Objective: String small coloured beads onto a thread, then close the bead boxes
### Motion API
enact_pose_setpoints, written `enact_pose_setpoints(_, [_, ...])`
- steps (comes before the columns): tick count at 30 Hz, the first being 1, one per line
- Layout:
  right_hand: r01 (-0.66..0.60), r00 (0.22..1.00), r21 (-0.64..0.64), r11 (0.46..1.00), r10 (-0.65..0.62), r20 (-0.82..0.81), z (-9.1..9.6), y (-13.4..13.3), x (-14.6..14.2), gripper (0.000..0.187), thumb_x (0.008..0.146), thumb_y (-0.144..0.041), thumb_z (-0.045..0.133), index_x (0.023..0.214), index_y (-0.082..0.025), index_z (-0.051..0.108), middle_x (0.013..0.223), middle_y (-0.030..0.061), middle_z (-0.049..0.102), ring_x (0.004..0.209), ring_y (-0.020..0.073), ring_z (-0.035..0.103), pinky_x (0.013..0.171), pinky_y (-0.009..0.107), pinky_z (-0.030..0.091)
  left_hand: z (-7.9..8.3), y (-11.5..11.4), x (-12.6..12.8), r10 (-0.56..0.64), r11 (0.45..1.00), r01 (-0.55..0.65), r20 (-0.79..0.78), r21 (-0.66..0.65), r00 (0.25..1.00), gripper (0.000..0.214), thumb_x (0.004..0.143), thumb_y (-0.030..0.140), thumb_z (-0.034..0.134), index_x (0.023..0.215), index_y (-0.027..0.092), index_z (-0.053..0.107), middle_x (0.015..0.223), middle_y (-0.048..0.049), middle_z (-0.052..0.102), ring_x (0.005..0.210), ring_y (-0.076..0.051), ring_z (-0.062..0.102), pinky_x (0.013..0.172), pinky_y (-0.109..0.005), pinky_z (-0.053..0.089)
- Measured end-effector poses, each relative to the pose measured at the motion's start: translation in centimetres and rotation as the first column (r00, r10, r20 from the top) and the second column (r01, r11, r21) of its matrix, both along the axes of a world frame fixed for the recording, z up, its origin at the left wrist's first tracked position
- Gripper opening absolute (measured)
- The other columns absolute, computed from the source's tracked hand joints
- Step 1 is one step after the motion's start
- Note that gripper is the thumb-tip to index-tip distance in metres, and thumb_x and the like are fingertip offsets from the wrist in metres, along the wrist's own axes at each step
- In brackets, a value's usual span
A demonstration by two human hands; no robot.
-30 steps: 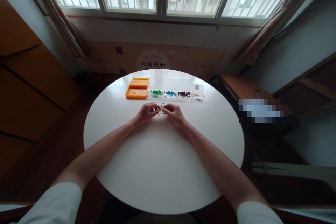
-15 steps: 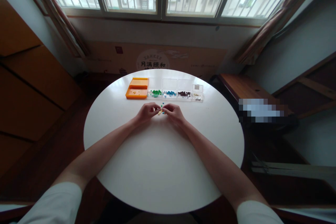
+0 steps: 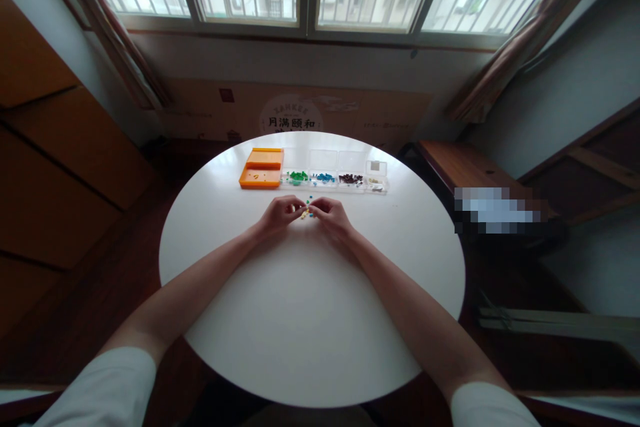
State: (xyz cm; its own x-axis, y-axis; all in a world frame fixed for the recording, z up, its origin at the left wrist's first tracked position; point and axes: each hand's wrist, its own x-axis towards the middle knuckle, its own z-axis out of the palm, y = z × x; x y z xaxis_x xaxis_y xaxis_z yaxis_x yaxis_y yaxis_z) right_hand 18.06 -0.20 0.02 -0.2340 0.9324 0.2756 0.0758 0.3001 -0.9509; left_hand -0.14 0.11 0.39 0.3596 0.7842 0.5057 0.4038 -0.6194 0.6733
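Note:
My left hand [image 3: 281,213] and my right hand [image 3: 330,213] meet fingertip to fingertip above the white round table [image 3: 305,320]. Each is closed in a pinch, and whatever sits between the fingertips is too small to make out. Just under and between them lie several tiny yellow pieces [image 3: 304,215]. A small blue piece [image 3: 311,197] rests a little beyond the fingertips, with a green one [image 3: 308,202] close by. Farther back are clear lidded boxes holding green pieces [image 3: 298,177], blue pieces [image 3: 325,177] and dark brown pieces [image 3: 351,179].
An orange box [image 3: 260,184] with its lid up and a few yellow bits inside stands at the left end of the row. At the right end is a smaller clear box [image 3: 377,185]. A wooden bench [image 3: 463,163] stands right of the table.

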Motion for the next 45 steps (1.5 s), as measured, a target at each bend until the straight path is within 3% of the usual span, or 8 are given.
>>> enact_pose_setpoints(45, [0.008, 1.000, 0.007, 1.000, -0.008, 0.025, 0.06, 0.01, -0.12, 0.032, 0.068, -0.044, 0.067, 0.076, -0.014, 0.065, 0.069, 0.0045, 0.065, 0.062, 0.0135, 0.057, 0.060, 0.027, 0.046, -0.20, 0.10, -0.14, 0.005, 1.000, -0.005, -0.001, -0.005, 1.000, 0.019, 0.079, 0.031, 0.060, 0.081, 0.014, 0.068, 0.067, -0.0006, 0.062, 0.051, -0.006, 0.044, 0.049, -0.018, 0.037])
